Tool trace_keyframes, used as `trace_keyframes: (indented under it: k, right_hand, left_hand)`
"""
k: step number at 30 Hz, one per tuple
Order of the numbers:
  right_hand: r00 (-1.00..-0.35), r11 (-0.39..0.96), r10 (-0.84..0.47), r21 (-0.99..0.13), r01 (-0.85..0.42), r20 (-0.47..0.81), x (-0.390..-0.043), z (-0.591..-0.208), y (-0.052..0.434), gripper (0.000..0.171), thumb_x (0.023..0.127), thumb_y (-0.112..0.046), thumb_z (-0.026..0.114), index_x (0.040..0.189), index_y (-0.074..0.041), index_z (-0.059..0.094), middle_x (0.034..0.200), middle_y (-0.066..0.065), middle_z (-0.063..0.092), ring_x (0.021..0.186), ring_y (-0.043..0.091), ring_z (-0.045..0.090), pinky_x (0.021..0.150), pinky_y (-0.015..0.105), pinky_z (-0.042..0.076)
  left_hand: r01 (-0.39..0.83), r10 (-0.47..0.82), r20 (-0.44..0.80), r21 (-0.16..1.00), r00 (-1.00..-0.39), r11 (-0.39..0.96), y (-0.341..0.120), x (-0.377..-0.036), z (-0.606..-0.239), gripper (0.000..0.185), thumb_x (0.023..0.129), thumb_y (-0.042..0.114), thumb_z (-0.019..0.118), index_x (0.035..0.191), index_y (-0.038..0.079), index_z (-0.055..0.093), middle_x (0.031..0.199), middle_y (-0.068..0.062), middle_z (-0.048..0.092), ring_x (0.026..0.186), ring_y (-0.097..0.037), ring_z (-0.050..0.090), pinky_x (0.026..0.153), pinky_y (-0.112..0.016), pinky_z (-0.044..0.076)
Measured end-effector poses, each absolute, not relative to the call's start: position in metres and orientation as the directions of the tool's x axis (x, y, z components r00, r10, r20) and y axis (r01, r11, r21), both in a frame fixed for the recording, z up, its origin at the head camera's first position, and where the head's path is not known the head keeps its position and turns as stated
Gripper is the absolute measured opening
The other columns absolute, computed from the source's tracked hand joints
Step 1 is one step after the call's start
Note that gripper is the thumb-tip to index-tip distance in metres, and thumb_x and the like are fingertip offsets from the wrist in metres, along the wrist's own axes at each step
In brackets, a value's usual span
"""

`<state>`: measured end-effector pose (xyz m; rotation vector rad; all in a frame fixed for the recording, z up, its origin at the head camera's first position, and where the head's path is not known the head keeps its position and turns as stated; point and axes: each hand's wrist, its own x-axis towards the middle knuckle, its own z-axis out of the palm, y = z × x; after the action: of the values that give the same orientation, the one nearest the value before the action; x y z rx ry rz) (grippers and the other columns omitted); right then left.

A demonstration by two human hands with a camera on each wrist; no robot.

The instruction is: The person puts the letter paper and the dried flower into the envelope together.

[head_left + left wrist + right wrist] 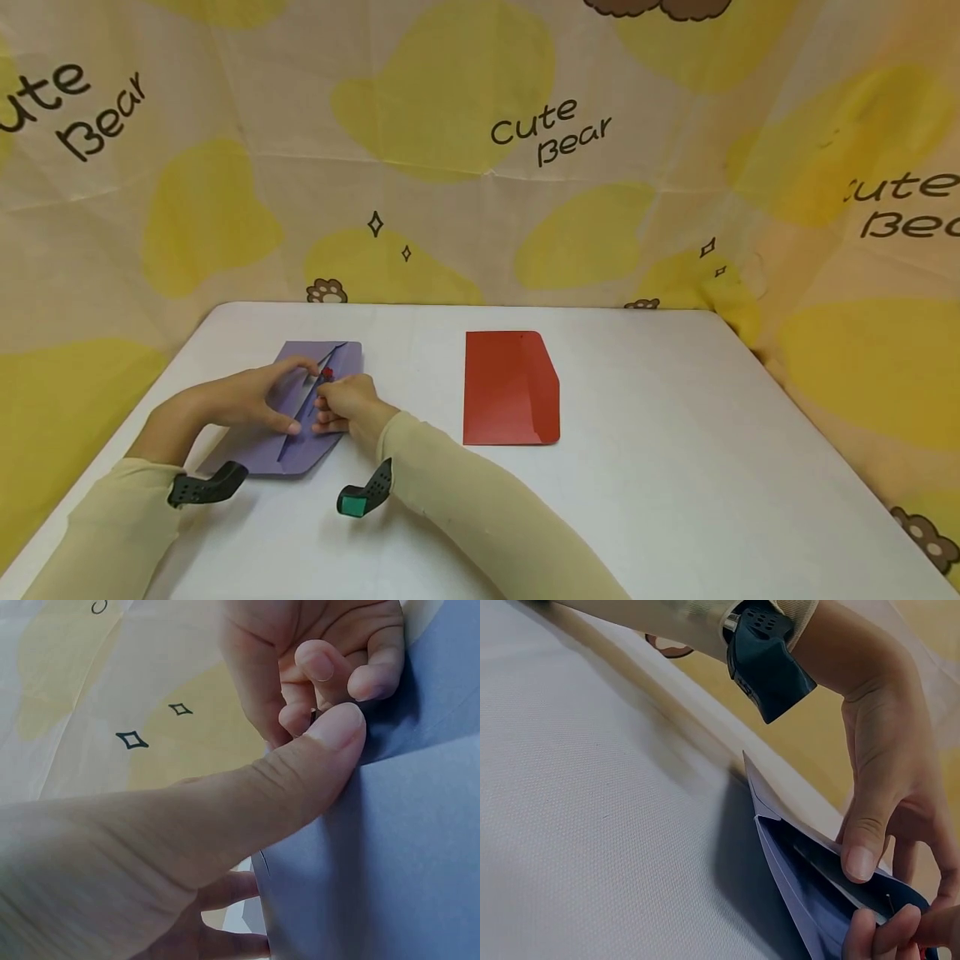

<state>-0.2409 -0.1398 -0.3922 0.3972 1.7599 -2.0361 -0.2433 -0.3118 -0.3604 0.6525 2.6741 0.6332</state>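
A purple envelope (258,450) is on the left part of the table, its mouth gaping in the head view. My left hand (243,398) holds it at the mouth, the thumb (337,727) by the edge and other fingers apart from it. Across from that, my right hand (348,400) has curled fingers and pinches a small red thing (327,374) at the opening. A thin dark stalk (889,903) shows by the right fingertips. Most of the small thing is hidden, so its kind is unclear. Inside the envelope a pale layer (829,870) is visible.
A red envelope (498,387) lies flat near the middle of the white table (660,467). Behind the table hangs a yellow patterned cloth (450,92). Each wrist bears a dark camera mount, the right one (365,492) with a green face.
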Motion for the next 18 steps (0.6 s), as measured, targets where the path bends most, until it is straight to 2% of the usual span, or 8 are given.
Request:
trace_keyframes:
  k: [3, 10, 18]
  right_hand:
    - [-0.870, -0.104, -0.127, -0.866, 0.490, -0.477, -0.2412, -0.3925, -0.1403, 0.017, 0.093, 0.000, 0.061, 0.078, -0.006, 0.056, 0.055, -0.001, 0.055, 0.039, 0.005, 0.046, 0.045, 0.022, 0.053]
    - [-0.867, -0.105, -0.139, -0.864, 0.493, -0.478, -0.2413, -0.3921, -0.1421, 0.016, 0.094, -0.002, 0.063, 0.080, -0.005, 0.057, 0.056, -0.001, 0.057, 0.038, 0.006, 0.048, 0.060, 0.034, 0.063]
    - [-0.866, -0.084, -0.142, -0.866, 0.493, -0.480, -0.2413, -0.3926, -0.1452, 0.013, 0.094, -0.002, 0.063, 0.082, -0.006, 0.058, 0.057, -0.001, 0.057, 0.038, 0.006, 0.049, 0.064, 0.034, 0.063]
  left_hand:
    - [0.359, 0.499, -0.194, 0.485, -0.844, 0.797, -0.3119, -0.2436, -0.3609, 0.085, 0.077, 0.040, 0.087, 0.141, 0.017, 0.037, 0.144, -0.036, 0.044, 0.124, -0.050, 0.052, 0.097, -0.068, 0.044]
    - [0.358, 0.497, -0.197, 0.482, -0.845, 0.800, -0.3113, -0.2437, -0.3617, 0.085, 0.076, 0.039, 0.088, 0.140, 0.017, 0.037, 0.145, -0.037, 0.044, 0.125, -0.053, 0.052, 0.097, -0.070, 0.043]
    - [0.373, 0.510, -0.190, 0.483, -0.839, 0.793, -0.3114, -0.2429, -0.3602, 0.083, 0.076, 0.041, 0.088, 0.139, 0.019, 0.038, 0.143, -0.034, 0.048, 0.121, -0.048, 0.057, 0.096, -0.067, 0.046]
